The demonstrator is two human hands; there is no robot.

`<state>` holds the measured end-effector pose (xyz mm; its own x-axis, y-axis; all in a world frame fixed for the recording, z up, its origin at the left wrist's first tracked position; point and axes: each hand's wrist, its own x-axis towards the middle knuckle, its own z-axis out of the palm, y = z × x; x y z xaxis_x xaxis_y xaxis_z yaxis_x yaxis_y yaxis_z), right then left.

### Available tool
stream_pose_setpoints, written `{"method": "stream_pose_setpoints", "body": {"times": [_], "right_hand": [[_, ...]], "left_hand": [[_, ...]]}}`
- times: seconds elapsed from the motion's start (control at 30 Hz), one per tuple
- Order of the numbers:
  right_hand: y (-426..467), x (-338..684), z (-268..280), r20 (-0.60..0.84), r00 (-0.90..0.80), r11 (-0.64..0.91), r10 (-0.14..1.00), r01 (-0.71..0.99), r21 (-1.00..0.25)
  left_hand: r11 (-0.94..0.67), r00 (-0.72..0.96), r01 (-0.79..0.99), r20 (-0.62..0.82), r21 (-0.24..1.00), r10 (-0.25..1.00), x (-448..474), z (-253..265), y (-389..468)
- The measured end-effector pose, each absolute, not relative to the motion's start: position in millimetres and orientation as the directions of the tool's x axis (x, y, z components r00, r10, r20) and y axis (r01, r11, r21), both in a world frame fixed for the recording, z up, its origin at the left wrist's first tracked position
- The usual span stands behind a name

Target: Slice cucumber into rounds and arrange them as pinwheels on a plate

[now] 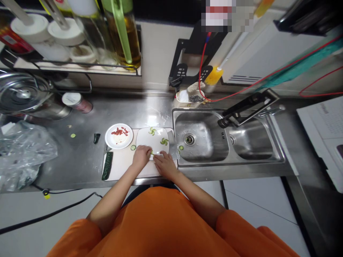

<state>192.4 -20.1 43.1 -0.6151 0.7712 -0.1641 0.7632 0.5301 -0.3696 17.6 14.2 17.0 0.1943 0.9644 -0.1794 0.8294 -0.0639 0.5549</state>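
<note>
A white square plate [143, 137] lies on the cutting board [120, 171], with fans of cucumber slices [164, 141] near its far and right edges. At the plate's near edge, my left hand [142, 156] is closed in a pinch, with a small green cucumber slice [152, 152] at its fingertips. My right hand [166, 166] rests over the near right edge, fingers stretched toward that slice. Its fingertips are close to the slice; whether they touch it I cannot tell. A loose cucumber slice [133, 147] is left of the plate.
Left of the plate stand a round white plate [108, 137] with red pieces and a cut cucumber [107, 166]. A cucumber end [97, 138] and plastic bags [26, 153] are farther left. A shiny flat blade [173, 144] lies beside the double sink [200, 160]. Bottles [123, 39] stand on a rack above.
</note>
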Motion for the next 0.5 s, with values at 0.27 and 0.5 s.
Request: {"method": "stream_pose_setpoints", "body": {"times": [0.27, 0.5], "right_hand": [[-19, 190, 43, -0.177, -0.606, 0.521, 0.775, 0.773, -0.362], [-19, 190, 41, -0.18, -0.615, 0.531, 0.768, 0.768, -0.359]], "left_hand": [[-0.089, 0.215, 0.782, -0.133, 0.617, 0.968, 15, 18, 4], [-0.119, 0.242, 0.802, -0.137, 0.585, 0.96, 16, 10, -2]]}}
